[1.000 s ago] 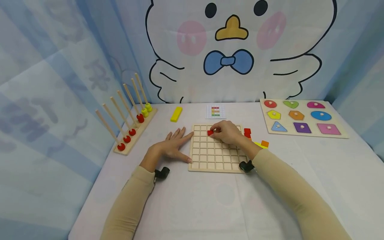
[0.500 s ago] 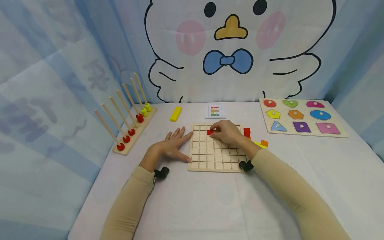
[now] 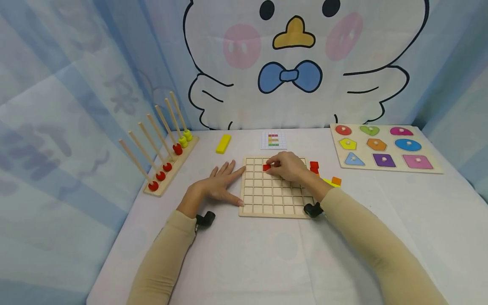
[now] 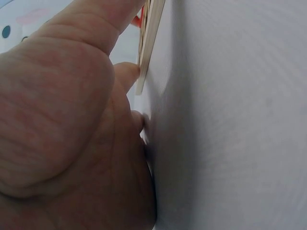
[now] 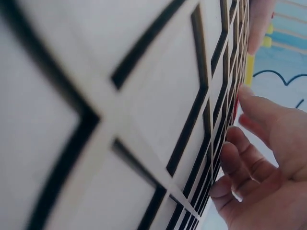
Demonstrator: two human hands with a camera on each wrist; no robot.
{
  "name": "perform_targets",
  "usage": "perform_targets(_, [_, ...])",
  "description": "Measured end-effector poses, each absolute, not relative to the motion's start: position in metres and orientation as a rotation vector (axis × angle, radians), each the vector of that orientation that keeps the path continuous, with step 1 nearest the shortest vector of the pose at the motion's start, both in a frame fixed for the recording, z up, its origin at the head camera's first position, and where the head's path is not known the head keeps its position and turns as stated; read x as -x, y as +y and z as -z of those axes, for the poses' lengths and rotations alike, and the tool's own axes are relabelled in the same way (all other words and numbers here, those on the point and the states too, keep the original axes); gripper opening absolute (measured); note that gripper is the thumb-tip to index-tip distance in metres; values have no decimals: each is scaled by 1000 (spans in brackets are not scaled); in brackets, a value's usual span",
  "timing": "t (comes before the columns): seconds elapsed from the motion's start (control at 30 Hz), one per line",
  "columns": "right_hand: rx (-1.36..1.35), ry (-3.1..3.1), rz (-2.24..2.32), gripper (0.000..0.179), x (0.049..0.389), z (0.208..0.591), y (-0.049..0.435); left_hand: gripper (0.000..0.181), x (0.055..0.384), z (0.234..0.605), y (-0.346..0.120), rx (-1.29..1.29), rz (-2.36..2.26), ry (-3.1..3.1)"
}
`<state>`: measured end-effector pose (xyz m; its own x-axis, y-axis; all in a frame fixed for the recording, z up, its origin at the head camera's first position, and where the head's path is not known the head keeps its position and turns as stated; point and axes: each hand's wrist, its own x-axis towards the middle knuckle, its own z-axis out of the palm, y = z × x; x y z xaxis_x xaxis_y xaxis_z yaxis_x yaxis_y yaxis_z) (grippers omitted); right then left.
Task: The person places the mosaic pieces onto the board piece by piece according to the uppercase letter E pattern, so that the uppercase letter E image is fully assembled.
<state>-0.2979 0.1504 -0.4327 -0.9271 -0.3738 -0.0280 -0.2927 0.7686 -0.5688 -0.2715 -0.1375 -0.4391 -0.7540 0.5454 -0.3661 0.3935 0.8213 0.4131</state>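
A wooden grid board [image 3: 263, 209] lies on the white cloth in the middle of the head view. On its left edge rest the thumb and index finger of my left hand [image 3: 220, 185], fingers spread; the left wrist view shows this palm [image 4: 72, 120] beside the board's side [image 4: 148, 48]. Near the far side of the board, my right hand [image 3: 288, 167] pinches a small red block [image 3: 266, 167] at a square of the second row. In the right wrist view the thumb and fingertips are close on the grid, and only a sliver of red shows.
Right of the board lie more red blocks [image 3: 314, 165], an orange block [image 3: 336, 181] and yellow ones, partly behind the forearm. Behind are a pattern card [image 3: 273, 140] and a yellow bar [image 3: 223, 144]. A peg stand [image 3: 190, 148] stands left, a shape puzzle [image 3: 385, 163] back right.
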Motion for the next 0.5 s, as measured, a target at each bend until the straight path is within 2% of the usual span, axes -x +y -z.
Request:
perform_targets(0.23, [579, 2837, 1111, 38, 291, 416, 157, 123, 272, 440, -136, -679, -416, 2526])
perform_targets(0.5, [600, 2883, 1378, 40, 269, 397, 177, 125, 272, 441, -135, -675, -423, 2529])
